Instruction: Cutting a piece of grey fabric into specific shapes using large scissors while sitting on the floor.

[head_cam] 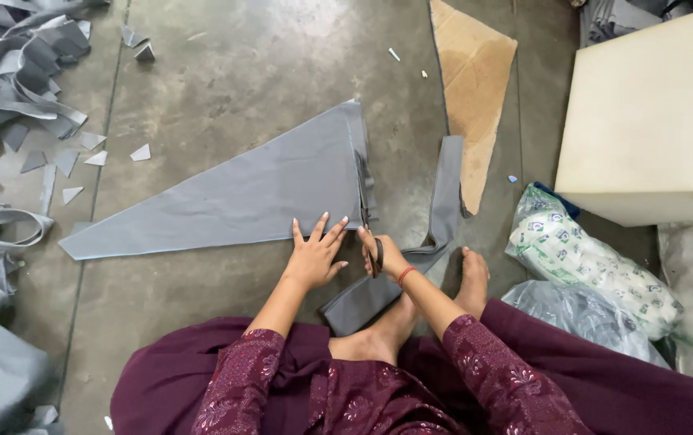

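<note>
I see one large grey fabric triangle [242, 193] lying flat on the concrete floor [234, 72], its wide end toward me and its tip pointing off to my left. My left hand [314, 256] lies on the near edge of that wide end, fingers spread wide and pressing the cloth down. My right hand [385, 256] is closed around one pair of scissors [369, 221], whose blades run up along the right edge of the triangle. Just right of them, one long grey strip [446, 193] trails up the floor, and one folded grey piece [367, 298] lies between my hands and my bare feet [469, 278]. A red thread circles my right wrist. I count about eight small grey offcuts [80, 157] scattered to the left, beside a heap of grey strips [8, 72]. Further out lie one sheet of brown cardboard [471, 80], one cream foam block [653, 121], one printed plastic bag [588, 258] and one clear bag [580, 318] to my right. The floor is bare, scuffed concrete with a seam line running down its left side.
</note>
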